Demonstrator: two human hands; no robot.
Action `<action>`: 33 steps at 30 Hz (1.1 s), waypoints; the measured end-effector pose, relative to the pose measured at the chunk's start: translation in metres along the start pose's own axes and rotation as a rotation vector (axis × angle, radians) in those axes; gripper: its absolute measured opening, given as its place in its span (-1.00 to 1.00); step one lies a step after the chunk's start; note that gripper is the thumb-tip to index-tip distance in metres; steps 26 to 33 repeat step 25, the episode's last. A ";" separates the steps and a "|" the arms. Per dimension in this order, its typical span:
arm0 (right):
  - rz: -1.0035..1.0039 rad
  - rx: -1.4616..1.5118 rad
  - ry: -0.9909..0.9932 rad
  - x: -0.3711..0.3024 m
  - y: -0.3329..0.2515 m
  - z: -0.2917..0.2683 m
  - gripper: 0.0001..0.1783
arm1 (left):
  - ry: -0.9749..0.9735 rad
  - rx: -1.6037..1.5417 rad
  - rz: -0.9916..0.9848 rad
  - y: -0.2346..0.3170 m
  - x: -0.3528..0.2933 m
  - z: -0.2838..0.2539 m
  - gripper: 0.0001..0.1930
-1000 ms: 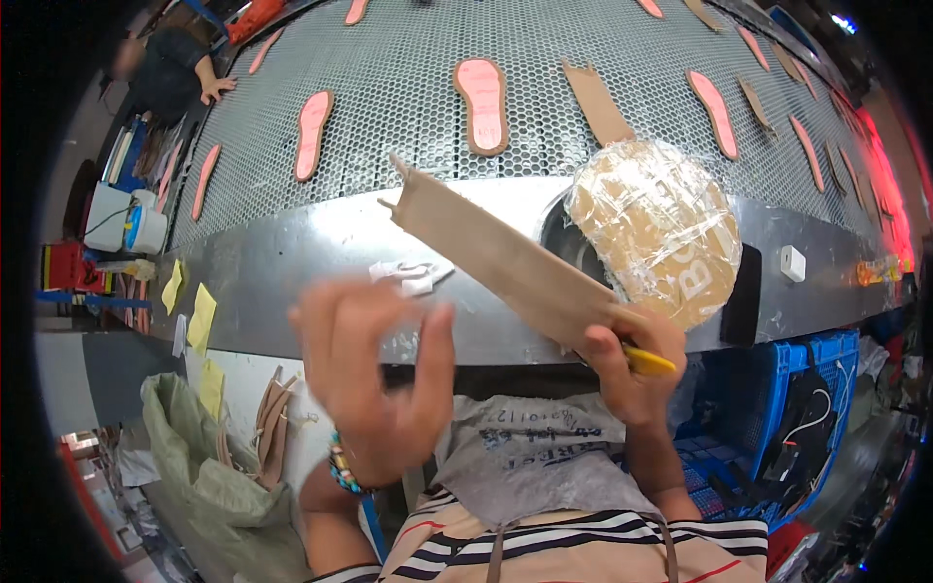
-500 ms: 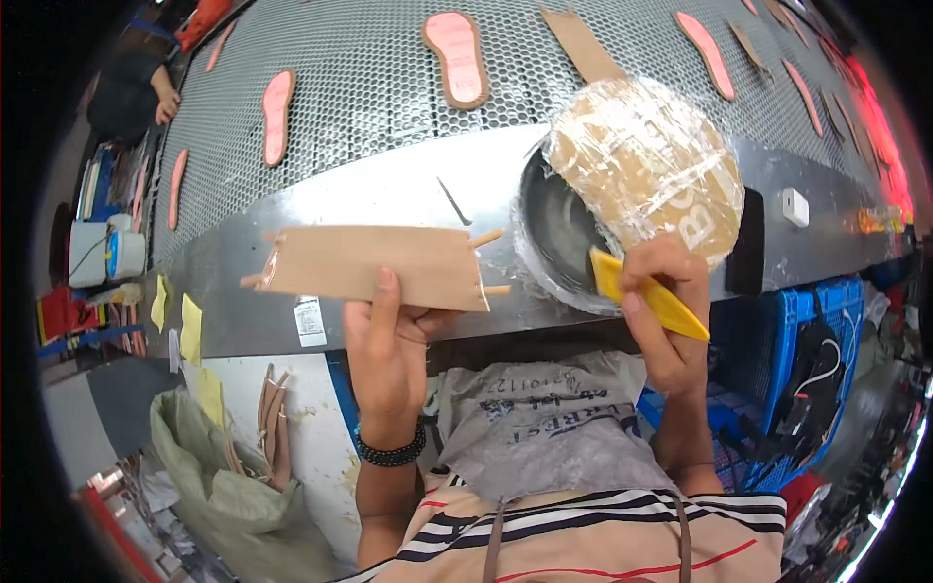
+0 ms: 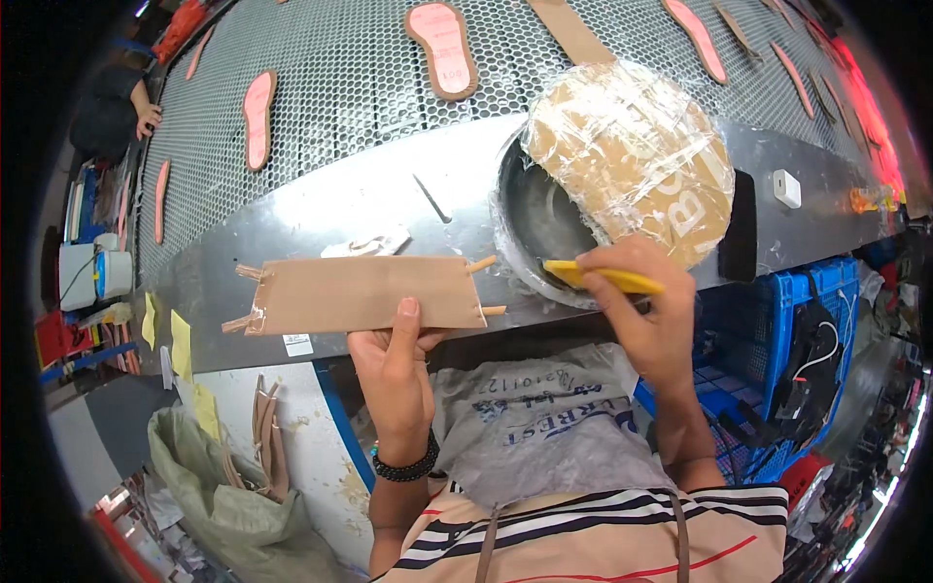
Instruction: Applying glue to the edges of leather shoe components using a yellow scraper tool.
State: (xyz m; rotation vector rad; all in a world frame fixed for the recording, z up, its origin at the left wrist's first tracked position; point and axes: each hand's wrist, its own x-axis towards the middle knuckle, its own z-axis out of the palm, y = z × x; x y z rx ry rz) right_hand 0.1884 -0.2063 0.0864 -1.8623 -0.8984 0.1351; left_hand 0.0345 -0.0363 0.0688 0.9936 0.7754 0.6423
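Cardboard [image 3: 364, 293] in a flat tan strip lies across the near edge of the steel worktop [image 3: 321, 209], and your left hand [image 3: 394, 374] pinches its lower edge, thumb on top and fingers beneath, with bare metal free on its far side. Your right hand [image 3: 646, 311] has its fingers clenched round a yellow brush [image 3: 603, 278], whose tip reaches over the near rim of the metal bowl [image 3: 539, 219], beneath the wrapped cardboard lid [image 3: 632, 155] half covering it.

Pink insoles [image 3: 442, 47] on mesh belt [image 3: 360, 87]; blue crate [image 3: 748, 389]
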 end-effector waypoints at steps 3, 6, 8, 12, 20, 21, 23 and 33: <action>0.064 0.025 0.061 0.004 -0.003 0.002 -0.86 | -0.023 0.002 -0.005 -0.002 0.000 0.000 -0.72; 0.110 0.083 0.027 0.005 0.000 0.003 -0.87 | -0.054 0.024 0.001 -0.007 0.003 -0.001 -0.72; 0.158 0.238 0.057 0.005 -0.005 -0.002 -0.86 | -0.056 0.044 0.015 -0.007 0.001 -0.002 -0.73; 0.072 0.345 0.047 0.015 -0.019 0.000 -0.84 | -0.105 0.069 -0.009 -0.004 -0.002 0.006 -0.72; -0.384 0.108 -0.348 0.021 -0.014 -0.005 -0.75 | -0.052 0.108 0.001 -0.005 0.001 0.007 -0.71; -0.418 0.120 -0.433 0.022 -0.015 -0.006 -0.76 | -0.063 0.084 -0.017 -0.002 0.002 0.010 -0.71; -0.440 0.115 -0.476 0.023 -0.013 -0.006 -0.75 | -0.064 0.057 -0.035 -0.001 0.003 0.009 -0.71; -0.477 0.062 -0.479 0.022 -0.012 -0.006 -0.72 | -0.058 0.041 -0.026 0.000 0.005 0.007 -0.69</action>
